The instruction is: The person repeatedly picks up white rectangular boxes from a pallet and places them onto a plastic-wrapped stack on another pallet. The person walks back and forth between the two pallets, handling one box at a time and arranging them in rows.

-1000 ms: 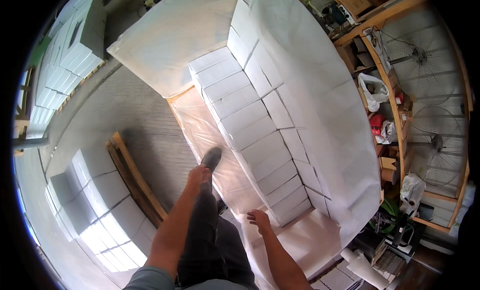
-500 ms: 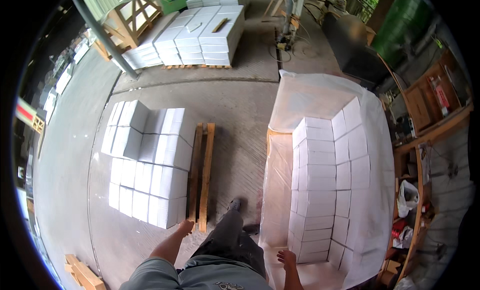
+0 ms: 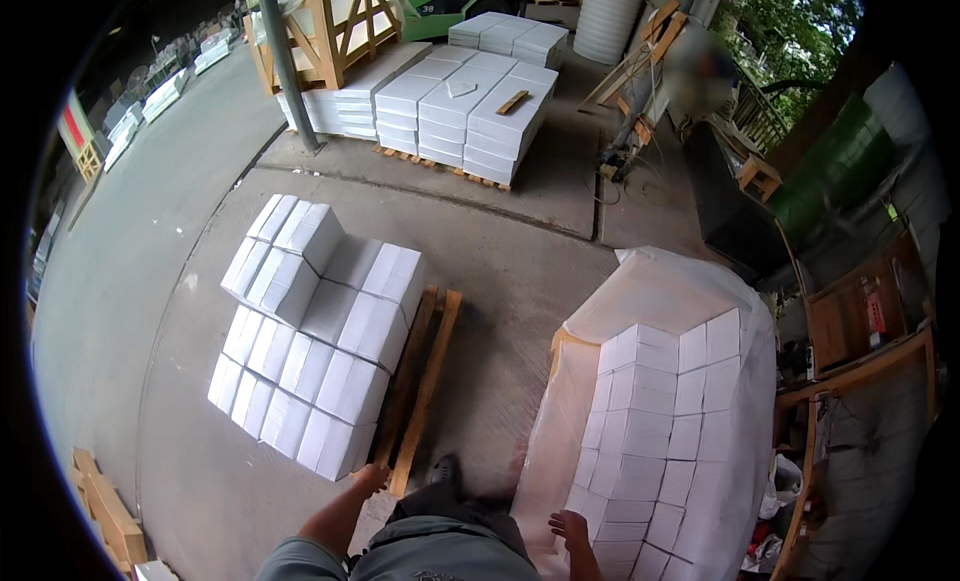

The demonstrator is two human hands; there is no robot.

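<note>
Right grip (image 3: 570, 527) loose near boxes (image 3: 642, 431); green vehicle (image 3: 432, 25) bears digits (image 3: 428, 10).

Observed plain white on the cartons in the left stack (image 3: 357, 326), broken by dark seam lines into a grid. Noted matching white, likewise gridded by dark joints, on the cartons in the right stack (image 3: 640, 473). Recorded translucent milky white on the plastic sheet (image 3: 650, 293), brown on the timber boards (image 3: 445, 327), grey-green on the shirt (image 3: 440, 551) and dark grey on the trousers (image 3: 455, 503). Found uneven grey, crossed by darker joint lines, on the concrete floor (image 3: 480, 243). Logged bright green on the vehicle (image 3: 428, 24) and deeper green on the curved panel (image 3: 840, 161) at right.
</note>
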